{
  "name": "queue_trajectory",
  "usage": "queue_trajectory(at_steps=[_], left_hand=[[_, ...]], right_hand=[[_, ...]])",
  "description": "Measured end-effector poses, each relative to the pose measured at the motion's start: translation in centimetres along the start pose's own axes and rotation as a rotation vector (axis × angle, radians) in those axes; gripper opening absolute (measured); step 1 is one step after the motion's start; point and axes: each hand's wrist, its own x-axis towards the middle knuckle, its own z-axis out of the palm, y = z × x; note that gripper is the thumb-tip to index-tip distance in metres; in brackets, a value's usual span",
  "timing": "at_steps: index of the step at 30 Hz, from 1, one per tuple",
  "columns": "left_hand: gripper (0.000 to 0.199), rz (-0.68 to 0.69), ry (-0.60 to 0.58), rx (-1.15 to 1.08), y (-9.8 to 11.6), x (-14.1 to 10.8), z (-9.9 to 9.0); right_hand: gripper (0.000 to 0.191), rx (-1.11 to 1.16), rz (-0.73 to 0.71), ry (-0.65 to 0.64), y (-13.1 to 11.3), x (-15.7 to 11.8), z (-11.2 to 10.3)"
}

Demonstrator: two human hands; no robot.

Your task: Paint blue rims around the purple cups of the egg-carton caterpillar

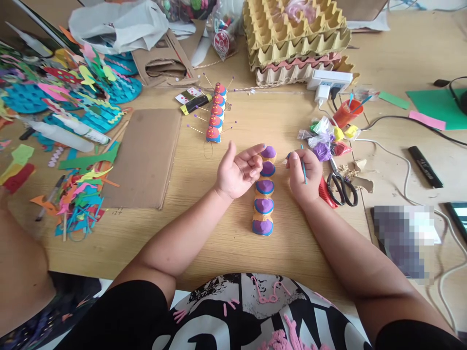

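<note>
A strip of egg carton cups (263, 207), with purple tops and blue edging over tan, lies lengthwise on the table in front of me. My left hand (242, 170) is at its far left side, palm turned up, thumb and index finger apart and the other fingers loosely curled. A tiny blue bit shows on the index fingertip. To the right of the strip, my right hand (305, 175) is closed around a thin blue stick (304, 167). Something small and blue is also at its fingertips, too small to name. Farther off stands a finished-looking caterpillar (216, 114) with red faces and purple-tipped sticks.
Brown cardboard (142, 158) and colourful paper scraps (85, 194) lie left, near another person's arm (22, 272). Scissors (341, 184), bagged clay (324, 141), an orange cup (346, 114) and a power strip (330, 79) are right. Egg trays (295, 39) are stacked behind.
</note>
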Motion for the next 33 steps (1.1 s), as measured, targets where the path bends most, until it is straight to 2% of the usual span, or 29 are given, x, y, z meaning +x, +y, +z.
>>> queue_trajectory(at_steps=[2, 3, 7, 12, 16, 19, 22, 26, 27, 30, 33], left_hand=[[0.051, 0.047, -0.016, -0.036, -0.5, 0.0, 0.1], [0.047, 0.079, -0.034, -0.054, -0.7, 0.0, 0.2], [0.05, 0.116, -0.071, -0.073, -0.9, -0.2, 0.8], [0.053, 0.012, 0.002, -0.08, -0.4, -0.5, 1.3], [0.061, 0.044, 0.076, -0.061, -0.3, -0.3, 1.6], [0.052, 0.088, 0.13, -0.053, -0.4, -0.2, 1.6], [0.044, 0.138, 0.122, -0.033, -0.6, 0.1, 1.4], [0.059, 0.211, 0.22, 0.096, -1.7, 0.7, 0.5], [0.058, 0.25, 0.25, 0.145, -2.1, 0.9, 0.2], [0.035, 0.375, 0.298, 0.281, -3.0, 1.4, -0.7], [0.034, 0.479, 0.328, 0.443, -3.5, 1.6, -1.5]], right_hand=[[0.051, -0.008, -0.008, 0.0, 0.1, 0.0, 0.0], [0.051, -0.014, -0.014, -0.004, 0.1, 0.0, 0.0], [0.05, -0.019, -0.009, -0.033, 0.1, -0.2, 0.1], [0.048, 0.01, -0.006, -0.056, 0.0, -0.4, 0.1], [0.049, 0.008, -0.011, -0.07, 0.0, -0.3, 0.1], [0.05, 0.004, -0.006, -0.075, 0.0, -0.4, 0.2], [0.05, 0.007, 0.001, -0.074, 0.0, -0.4, 0.2], [0.051, 0.002, 0.01, -0.074, -0.2, -0.4, 0.2], [0.052, 0.002, 0.01, -0.073, -0.2, -0.3, 0.2], [0.052, 0.011, 0.01, -0.068, -0.2, -0.3, 0.2], [0.052, 0.008, 0.018, -0.064, -0.1, -0.3, 0.2]])
